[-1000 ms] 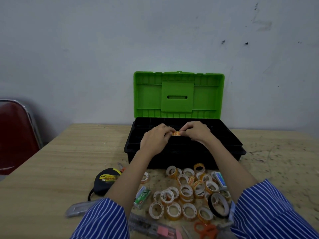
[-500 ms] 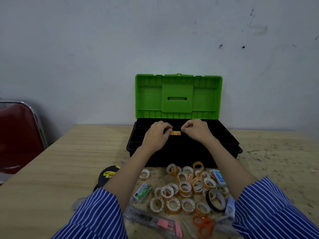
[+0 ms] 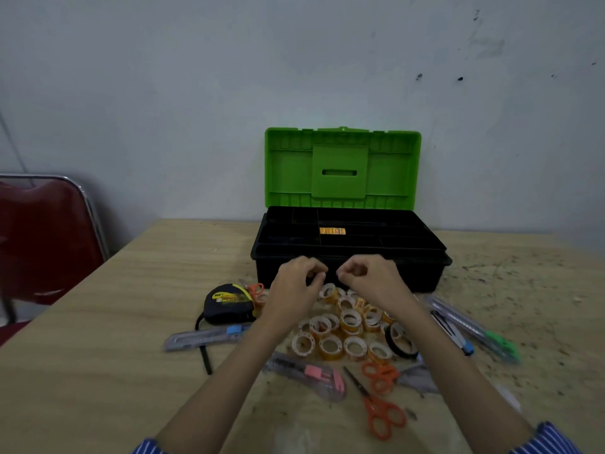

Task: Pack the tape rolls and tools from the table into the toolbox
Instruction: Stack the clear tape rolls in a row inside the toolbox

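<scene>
Tape rolls, small orange-and-white rings (image 3: 343, 326), mostly lay heaped near the wooden table's front edge (image 3: 98, 371) beside scissors, cutters and tape measure, only one orange row (image 3: 332, 231) seemingly sitting in the black, green-lidded plastic toolbox (image 3: 350, 247), while left hand (image 3: 296, 286) and right hand (image 3: 370, 281) hovered loosely curled, grasping nothing.

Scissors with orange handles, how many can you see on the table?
3. One pair of scissors lies nearest the person, another pair just beyond it beside the tape rolls, and a third peeks out behind the tape measure. More may be hidden.

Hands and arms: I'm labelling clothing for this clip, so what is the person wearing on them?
Both hands, left and right, are bare, with no gloves, rings or watch visible. The forearms are bare too. Blue sleeves with thin white stripes show only at the bottom edge.
</scene>
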